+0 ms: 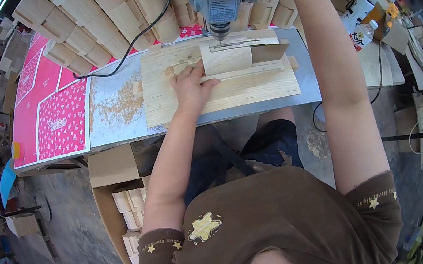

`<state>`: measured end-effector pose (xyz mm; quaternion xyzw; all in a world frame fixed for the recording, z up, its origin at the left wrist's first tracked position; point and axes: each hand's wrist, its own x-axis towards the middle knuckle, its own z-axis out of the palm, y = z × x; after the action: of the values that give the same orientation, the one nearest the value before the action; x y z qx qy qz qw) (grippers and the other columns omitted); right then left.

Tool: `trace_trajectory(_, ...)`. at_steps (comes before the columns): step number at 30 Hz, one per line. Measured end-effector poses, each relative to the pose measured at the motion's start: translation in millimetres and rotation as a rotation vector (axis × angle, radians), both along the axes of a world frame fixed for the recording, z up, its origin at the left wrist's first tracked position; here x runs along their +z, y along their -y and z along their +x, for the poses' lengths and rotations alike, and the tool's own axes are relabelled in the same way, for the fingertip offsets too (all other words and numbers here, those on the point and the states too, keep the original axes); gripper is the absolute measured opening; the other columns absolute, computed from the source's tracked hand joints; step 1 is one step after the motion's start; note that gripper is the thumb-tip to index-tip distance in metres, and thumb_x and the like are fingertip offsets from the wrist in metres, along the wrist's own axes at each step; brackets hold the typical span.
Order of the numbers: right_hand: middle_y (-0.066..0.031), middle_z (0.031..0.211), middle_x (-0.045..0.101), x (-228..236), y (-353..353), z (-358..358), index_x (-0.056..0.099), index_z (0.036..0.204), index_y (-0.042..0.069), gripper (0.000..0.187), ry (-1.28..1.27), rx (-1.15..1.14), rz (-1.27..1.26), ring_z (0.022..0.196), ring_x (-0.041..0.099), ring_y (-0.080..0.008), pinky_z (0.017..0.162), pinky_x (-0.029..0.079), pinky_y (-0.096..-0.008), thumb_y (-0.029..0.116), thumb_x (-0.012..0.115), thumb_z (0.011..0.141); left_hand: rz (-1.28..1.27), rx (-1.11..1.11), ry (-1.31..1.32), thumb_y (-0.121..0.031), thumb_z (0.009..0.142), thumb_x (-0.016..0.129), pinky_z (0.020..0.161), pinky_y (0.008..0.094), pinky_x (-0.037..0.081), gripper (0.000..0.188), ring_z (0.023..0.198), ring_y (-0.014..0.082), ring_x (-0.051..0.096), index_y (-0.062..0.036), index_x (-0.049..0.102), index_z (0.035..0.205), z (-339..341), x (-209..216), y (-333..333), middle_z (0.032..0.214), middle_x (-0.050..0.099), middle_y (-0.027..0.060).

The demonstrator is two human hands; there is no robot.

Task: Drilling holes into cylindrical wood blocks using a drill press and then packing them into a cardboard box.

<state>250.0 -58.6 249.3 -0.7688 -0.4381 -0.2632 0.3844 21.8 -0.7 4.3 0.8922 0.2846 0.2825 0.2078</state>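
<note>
Under a bench drill press [225, 0], a pale curved wooden piece [227, 60] lies in a jig on a plywood board [259, 88]. My left hand [192, 87] holds the piece at its left end, fingers curled against it and thumb along the front wooden strip [246, 72]. The thin drill bit [220, 43] points down at the back edge of the piece, by a slotted strip; whether it touches the wood I cannot tell. My right arm [334, 61] reaches up past the right side of the drill head, and its hand is beyond the upper edge.
Stacked curved wooden pieces [93, 19] line the back of the table. A black cable [129, 49] crosses the left side, near sawdust [118, 106] and pink patterned sheets [61, 120]. Bottles [365, 33] stand at right. A cardboard box [105, 217] of wooden pieces sits below left.
</note>
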Motion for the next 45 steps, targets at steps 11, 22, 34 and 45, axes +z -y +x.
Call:
trace_trajectory(11, -0.0061, 0.062, 0.055, -86, 96, -79, 0.065, 0.088, 0.0, 0.014, -0.096, 0.323, 0.115, 0.054, 0.049, -0.0151, 0.055, 0.039, -0.0238, 0.009, 0.054, 0.089, -0.035, 0.049, 0.01, -0.036, 0.062, 0.077, 0.083, 0.039, 0.029, 0.062, 0.091, 0.0214, 0.055, -0.0083, 0.062, 0.115, -8, -7, 10, 0.084, 0.061, 0.0027)
trace_trajectory(22, -0.0075, 0.062, 0.053, -151, 88, -61, 0.061, 0.079, 0.005, 0.003, 0.196, 0.382, 0.274, 0.055, 0.052, -0.0229, 0.051, 0.039, -0.0327, 0.003, 0.062, 0.078, -0.021, 0.041, -0.003, -0.037, 0.062, 0.077, 0.085, 0.0405, 0.029, 0.062, 0.093, 0.0229, 0.054, -0.0102, 0.062, 0.116, 4, -8, 13, 0.087, 0.062, 0.0039)
trace_trajectory(34, -0.0189, 0.07, 0.058, -21, 3, 12, 0.06, 0.086, 0.001, 0.028, -0.074, 0.113, 0.151, 0.069, 0.058, -0.0284, 0.069, 0.046, -0.0323, 0.027, 0.05, 0.091, -0.296, 0.085, 0.14, -0.028, 0.059, 0.08, 0.093, 0.0445, 0.026, 0.05, 0.095, 0.0205, 0.055, -0.0092, 0.064, 0.103, 17, 13, 23, 0.094, 0.06, 0.0022)
trace_trajectory(45, -0.0133, 0.084, 0.062, -177, 101, -22, 0.058, 0.094, 0.004, 0.029, 0.066, 0.338, -0.519, 0.083, 0.058, -0.0336, 0.071, 0.044, -0.0416, 0.03, 0.063, 0.08, -0.266, -0.007, 0.378, -0.013, 0.058, 0.078, 0.07, 0.0286, 0.043, 0.034, 0.07, 0.0158, 0.058, -0.0045, 0.065, 0.089, -26, -4, -9, 0.083, 0.057, 0.0035)
